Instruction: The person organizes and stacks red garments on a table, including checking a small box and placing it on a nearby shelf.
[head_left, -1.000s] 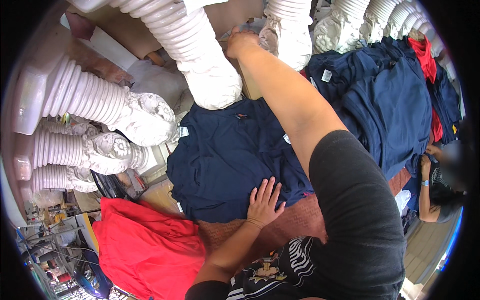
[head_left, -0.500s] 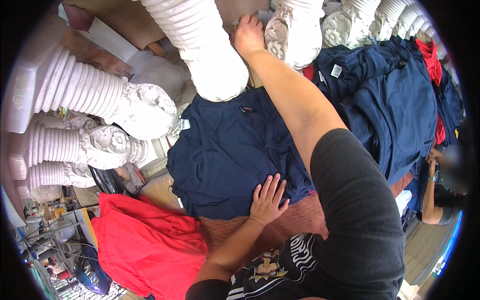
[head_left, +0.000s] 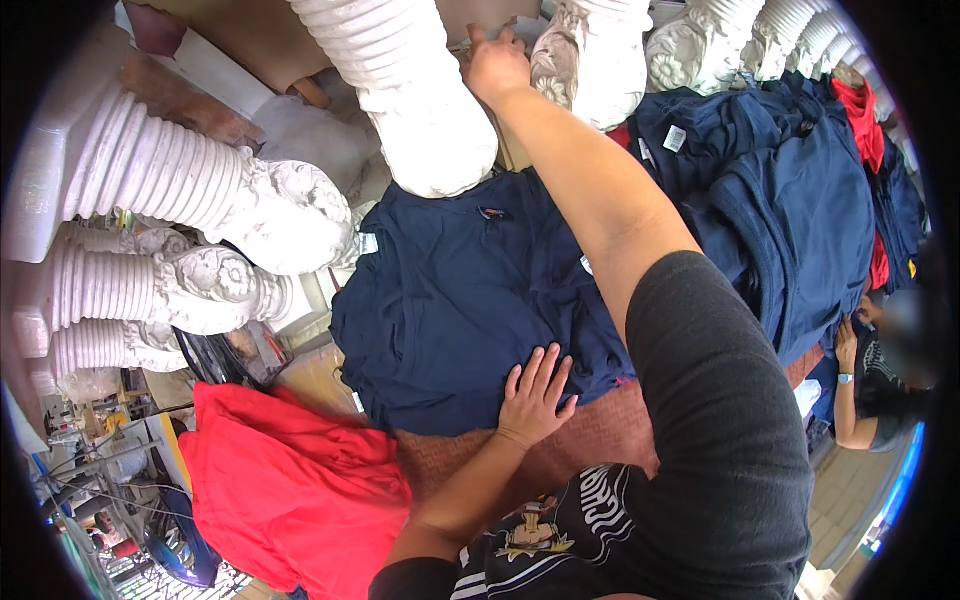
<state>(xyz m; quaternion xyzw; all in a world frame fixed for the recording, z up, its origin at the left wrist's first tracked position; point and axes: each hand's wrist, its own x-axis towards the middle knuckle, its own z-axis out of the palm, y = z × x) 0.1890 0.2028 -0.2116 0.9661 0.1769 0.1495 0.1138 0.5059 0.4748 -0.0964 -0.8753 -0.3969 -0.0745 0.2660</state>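
Note:
A stack of dark navy garments [head_left: 450,290] lies in front of me, a small orange mark near its top and white tags at its edges. My left hand [head_left: 538,398] rests flat on the near edge of that stack, fingers spread, holding nothing. Stretched far forward, my right arm passes over the garments' right side. My right hand [head_left: 498,65] is between two white balusters [head_left: 425,120], beyond the stack. Its index finger sticks out and the other fingers are bent; what they close on, if anything, I cannot make out.
A red cloth [head_left: 295,480] drapes at the lower left. More navy garments [head_left: 770,200] are heaped at the right, with a red piece [head_left: 858,120] behind. White ornate balusters [head_left: 290,215] line the left and far side. A co-worker's hand [head_left: 847,350] shows at the far right.
My right hand stays between the balusters, but its index finger now stands apart from the bent ones. My left hand has hardly moved. The co-worker's arm at the right has shifted slightly.

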